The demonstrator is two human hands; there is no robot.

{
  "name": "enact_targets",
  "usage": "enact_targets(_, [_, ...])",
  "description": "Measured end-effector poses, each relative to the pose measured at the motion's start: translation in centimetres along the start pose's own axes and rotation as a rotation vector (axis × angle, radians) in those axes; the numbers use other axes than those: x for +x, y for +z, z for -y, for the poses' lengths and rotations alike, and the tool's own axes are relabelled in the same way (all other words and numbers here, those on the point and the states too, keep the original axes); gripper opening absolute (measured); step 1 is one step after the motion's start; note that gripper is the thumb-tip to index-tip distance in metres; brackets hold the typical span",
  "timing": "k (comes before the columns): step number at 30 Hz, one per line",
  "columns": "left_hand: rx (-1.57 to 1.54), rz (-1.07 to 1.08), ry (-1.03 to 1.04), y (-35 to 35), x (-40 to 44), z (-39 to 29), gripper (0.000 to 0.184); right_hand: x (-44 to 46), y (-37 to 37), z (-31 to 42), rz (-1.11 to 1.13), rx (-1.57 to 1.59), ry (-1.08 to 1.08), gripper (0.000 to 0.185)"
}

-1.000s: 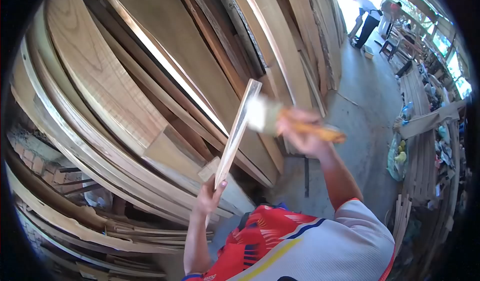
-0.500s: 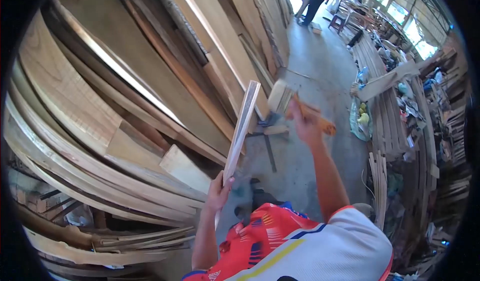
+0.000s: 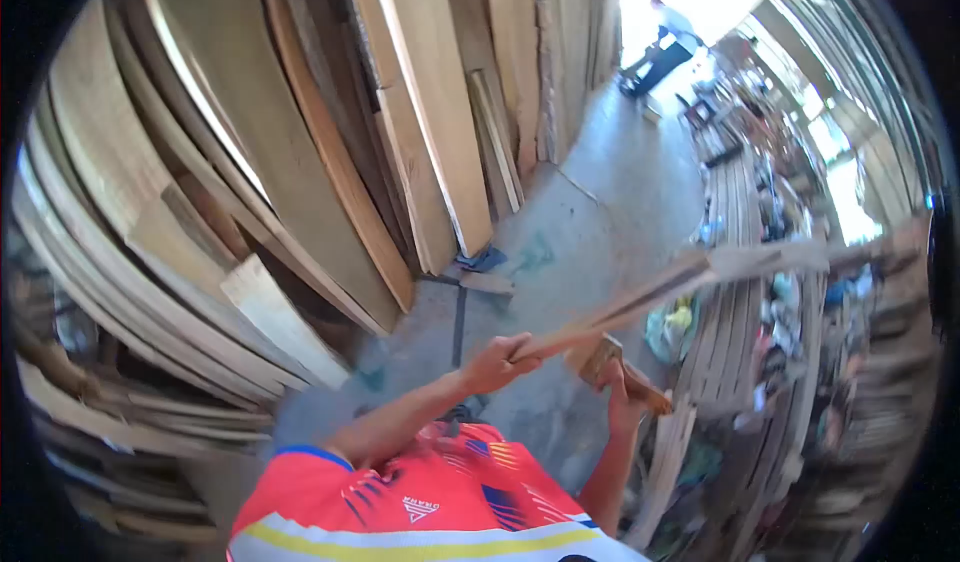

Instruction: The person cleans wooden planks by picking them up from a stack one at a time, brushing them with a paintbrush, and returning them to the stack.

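My left hand (image 3: 498, 364) is closed around the near end of a long, thin wooden strip (image 3: 625, 312). The strip points away to the right, and its far part is blurred against a board behind it. In my right hand (image 3: 622, 390) is a wide brush (image 3: 598, 360) with an orange-brown wooden handle, gripped by the handle. The brush head lies just below the strip, close to my left hand; whether the bristles touch the wood I cannot tell.
Tall planks (image 3: 300, 132) lean in a row along the left. Stacked boards (image 3: 735, 292) and a bag with yellowish things (image 3: 672, 327) lie on the right. A grey floor (image 3: 570, 252) runs between. Another person (image 3: 665, 47) bends by the bright doorway.
The strip has swung from upright to pointing right as my left hand moved right and forward. My right hand and the brush have come lower, beneath the strip. The view has turned.
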State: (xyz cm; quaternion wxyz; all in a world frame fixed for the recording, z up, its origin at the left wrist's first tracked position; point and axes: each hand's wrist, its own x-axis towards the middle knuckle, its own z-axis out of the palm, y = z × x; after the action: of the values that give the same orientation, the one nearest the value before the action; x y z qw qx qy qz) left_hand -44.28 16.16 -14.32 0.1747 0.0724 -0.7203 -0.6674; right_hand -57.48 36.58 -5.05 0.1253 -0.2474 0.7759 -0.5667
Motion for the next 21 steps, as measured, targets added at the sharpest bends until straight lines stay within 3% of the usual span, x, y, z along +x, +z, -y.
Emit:
enact_targets(4, [-0.059,0.058,-0.031,7.0,7.5,0.8,0.029,5.3,-6.1,-4.0,0.025,0.018,0.119,0.028])
enact_targets(7, [-0.148,0.043,0.002,10.9,12.2,2.2,0.030,8.1,-9.5,-8.0,-0.290,0.184,0.010,0.030])
enact_targets(9, [-0.190,-0.005,0.003,12.4,15.2,1.9,0.031,11.2,-11.8,-5.3,-0.274,0.563,0.048,0.033])
enact_targets(11, [-0.201,-0.029,-0.018,12.9,17.9,2.1,0.033,15.4,-12.6,-4.4,-0.240,0.618,0.125,0.036])
enact_targets(14, [-0.188,-0.044,-0.044,13.2,21.8,3.4,0.036,22.2,-13.2,-6.1,-0.145,0.096,0.242,0.038])
enact_targets(17, [-0.148,-0.103,-0.020,12.8,26.4,5.7,0.041,26.3,-11.5,-5.8,0.018,0.200,0.075,0.040])
enact_targets(21, [-0.052,-0.289,-0.096,10.8,34.5,8.8,0.048,34.0,-13.0,-8.5,-0.184,0.428,0.197,0.040])
